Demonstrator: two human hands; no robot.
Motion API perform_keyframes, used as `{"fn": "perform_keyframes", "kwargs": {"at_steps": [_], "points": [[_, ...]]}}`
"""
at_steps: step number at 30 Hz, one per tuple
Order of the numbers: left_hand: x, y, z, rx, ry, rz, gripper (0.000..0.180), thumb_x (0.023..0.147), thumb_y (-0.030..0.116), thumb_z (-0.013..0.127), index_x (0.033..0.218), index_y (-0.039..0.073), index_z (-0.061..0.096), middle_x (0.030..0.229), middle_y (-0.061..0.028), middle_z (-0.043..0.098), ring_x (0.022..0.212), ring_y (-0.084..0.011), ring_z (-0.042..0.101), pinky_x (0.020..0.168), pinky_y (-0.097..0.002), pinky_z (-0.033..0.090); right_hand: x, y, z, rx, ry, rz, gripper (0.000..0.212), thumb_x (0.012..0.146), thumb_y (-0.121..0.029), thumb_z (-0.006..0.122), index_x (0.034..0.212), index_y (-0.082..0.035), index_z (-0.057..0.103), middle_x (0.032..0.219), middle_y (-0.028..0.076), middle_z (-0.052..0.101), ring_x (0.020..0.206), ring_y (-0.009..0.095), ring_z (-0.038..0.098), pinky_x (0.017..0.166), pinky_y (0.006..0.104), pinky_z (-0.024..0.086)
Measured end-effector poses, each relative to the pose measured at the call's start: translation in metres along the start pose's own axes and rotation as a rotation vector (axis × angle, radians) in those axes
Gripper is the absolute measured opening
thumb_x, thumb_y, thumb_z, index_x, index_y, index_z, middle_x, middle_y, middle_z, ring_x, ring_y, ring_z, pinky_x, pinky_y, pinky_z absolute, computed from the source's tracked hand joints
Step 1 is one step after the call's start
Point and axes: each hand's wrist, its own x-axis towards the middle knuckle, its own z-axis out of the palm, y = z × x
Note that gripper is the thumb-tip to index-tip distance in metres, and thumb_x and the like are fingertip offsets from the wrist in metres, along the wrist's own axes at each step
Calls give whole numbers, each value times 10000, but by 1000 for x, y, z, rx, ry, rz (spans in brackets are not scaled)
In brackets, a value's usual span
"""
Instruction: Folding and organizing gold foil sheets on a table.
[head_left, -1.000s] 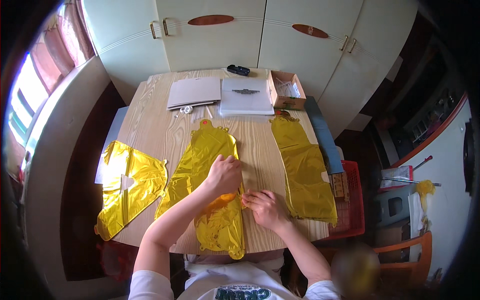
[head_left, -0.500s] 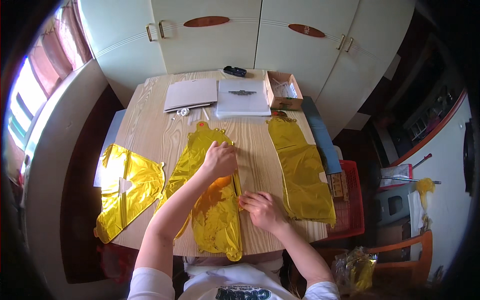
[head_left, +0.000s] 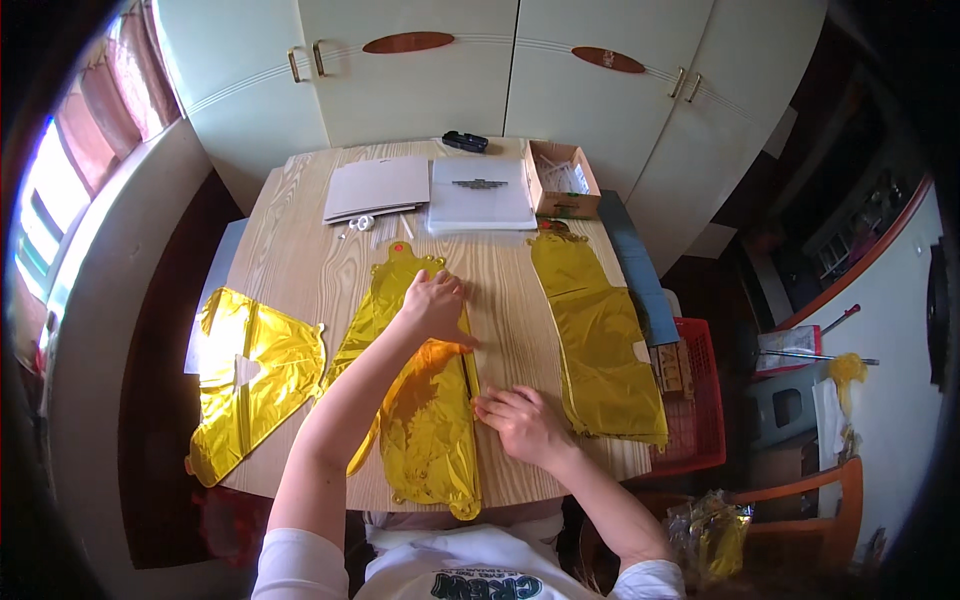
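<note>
Before me lies a flat gold foil balloon (head_left: 428, 440), its shiny lower part wrinkled and folded lengthwise. My left hand (head_left: 435, 305) is on its upper right edge, with fingers curled down on the foil; the fingertips are partly hidden. Lower down, the fingers of my right hand (head_left: 528, 428) are drawn together at the balloon's right edge, touching the foil. A second gold foil balloon (head_left: 265, 375) is spread at the left, brightly lit by the window. To the right rests another flat gold foil piece (head_left: 605, 350), folded with straight sides.
Along the table's back are grey-brown cardboard sheets (head_left: 378, 188), a stack of clear plastic bags (head_left: 480, 205), a cardboard box (head_left: 562, 180) of small white items, white tape rings (head_left: 362, 223) and a black stapler-like object (head_left: 465, 142). A red basket (head_left: 695, 400) stands beyond the right edge.
My left hand has shifted slightly, its thumb now showing toward the right edge of the foil. The foil below it has bent inward a little. My right hand stays nearly in place.
</note>
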Motion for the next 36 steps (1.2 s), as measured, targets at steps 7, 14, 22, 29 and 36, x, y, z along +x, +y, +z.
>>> {"fn": "perform_keyframes", "kwargs": {"at_steps": [7,14,22,29,36], "points": [[9,-1,23,7,-47,0,1379,410,828,744,1385,-78,383,1455,-175,390,1377,-308,325,1137,-523,240,-2,0,0,14,0,-3,248,831,-60,558,993,-88,744,1113,10,713,1114,172,619,976,404,427],[28,-14,28,12,23,-42,1406,442,803,759,1468,-25,269,1531,-172,279,1405,-345,277,1126,-539,251,-1,0,0,31,-23,5,262,826,-52,556,1006,-82,743,1115,11,712,1119,174,617,989,413,424],[55,-33,24,-48,10,-183,1480,471,770,781,1536,27,70,1608,-140,122,1468,-367,159,1163,-524,185,-4,0,2,48,-73,20,283,848,-70,517,1030,-76,733,1149,22,701,1141,180,613,1039,443,398],[63,-43,22,-54,95,-326,1381,532,765,756,1541,69,121,1592,-124,174,1413,-342,257,1111,-517,262,-11,-4,-2,57,-71,-20,288,825,-75,522,1017,-59,737,1133,55,707,1128,191,632,1033,440,420],[18,-49,35,-296,487,-340,908,792,641,636,1451,84,351,1500,-134,338,1376,-311,329,1066,-536,300,-13,5,-6,200,-54,-44,318,790,-18,534,1024,-71,743,1070,94,721,1067,234,663,961,383,487]]}}
